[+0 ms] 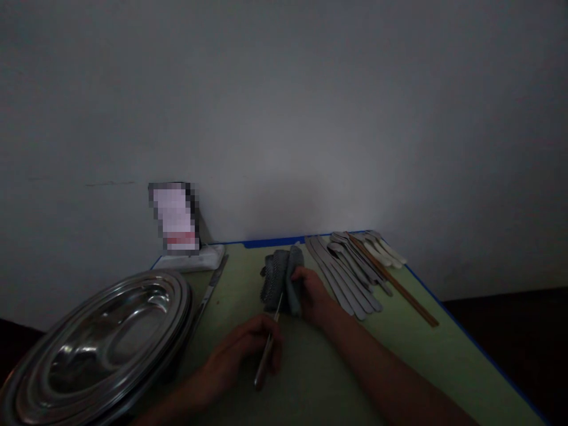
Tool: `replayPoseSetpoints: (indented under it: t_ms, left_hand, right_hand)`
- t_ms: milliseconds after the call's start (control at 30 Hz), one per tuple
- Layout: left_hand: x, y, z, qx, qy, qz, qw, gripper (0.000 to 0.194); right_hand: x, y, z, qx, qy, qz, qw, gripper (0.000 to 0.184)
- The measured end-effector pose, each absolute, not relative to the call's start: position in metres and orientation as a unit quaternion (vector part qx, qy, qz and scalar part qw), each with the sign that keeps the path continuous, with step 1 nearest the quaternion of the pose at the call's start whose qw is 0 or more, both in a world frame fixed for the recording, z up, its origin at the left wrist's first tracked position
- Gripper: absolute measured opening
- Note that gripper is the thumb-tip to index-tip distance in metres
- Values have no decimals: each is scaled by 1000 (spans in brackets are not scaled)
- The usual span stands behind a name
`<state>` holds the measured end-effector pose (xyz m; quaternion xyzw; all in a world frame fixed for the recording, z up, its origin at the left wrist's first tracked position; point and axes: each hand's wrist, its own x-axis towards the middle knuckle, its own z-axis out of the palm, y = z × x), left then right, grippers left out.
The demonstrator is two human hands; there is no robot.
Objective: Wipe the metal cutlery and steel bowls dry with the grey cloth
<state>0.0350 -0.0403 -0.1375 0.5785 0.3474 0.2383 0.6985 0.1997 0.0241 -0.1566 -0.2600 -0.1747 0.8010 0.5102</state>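
Observation:
My left hand (246, 349) is closed round the handle of a metal knife (267, 352) low in the middle of the green table. The knife's blade runs up and away into a folded grey cloth (279, 281). My right hand (313, 296) grips that cloth from the right, fingers wrapped round it and the blade inside. Both forearms come in from the bottom edge.
A row of several knives, spoons and a pair of brown chopsticks (393, 281) lies at the right of the green table (426, 355). A stack of steel compartment trays (102, 343) sits at the left. A white block (195, 259) holds a blurred card against the wall.

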Motion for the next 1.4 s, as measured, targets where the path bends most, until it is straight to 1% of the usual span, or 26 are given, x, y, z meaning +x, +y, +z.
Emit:
replayPoseSetpoints:
  t_ms: [100, 200, 333, 500, 633, 833, 1000, 1100, 1200, 1300, 1400]
  left_hand:
    - [35, -44, -133, 627, 393, 236, 630, 26]
    - [36, -46, -131, 662, 429, 226, 571, 27]
    - [40, -47, -134, 668, 461, 244, 530, 26]
    - [43, -47, -137, 610, 468, 299, 565, 26]
    - [43, -48, -136, 594, 460, 287, 595, 30]
    - [44, -45, -137, 621, 496, 266, 546, 36]
    - [42, -42, -137, 671, 461, 257, 521, 31]
    - [40, -43, -138, 686, 468, 254, 496, 35]
    - [41, -44, -136, 681, 474, 248, 500, 37]
    - [43, -45, -133, 677, 470, 245, 510, 38]
    - [45, -47, -133, 690, 468, 248, 494, 35]
  right_hand:
    - [199, 24, -157, -281, -121, 824, 477, 26]
    - [197, 23, -156, -270, -122, 816, 496, 24]
    - [196, 21, -152, -259, -150, 814, 498, 21]
    - [197, 18, -150, -246, -169, 813, 500, 18]
    - [196, 16, -150, -250, -167, 812, 501, 15]
    - [192, 14, -151, -281, -167, 792, 516, 12]
    - [192, 17, -149, -256, -157, 759, 578, 21]
    - [193, 18, -148, -248, -145, 761, 582, 23]
    - [193, 18, -147, -242, -138, 767, 578, 24]
    - [191, 16, -147, -253, -163, 767, 567, 21]
    - [187, 16, -152, -306, -194, 739, 569, 13]
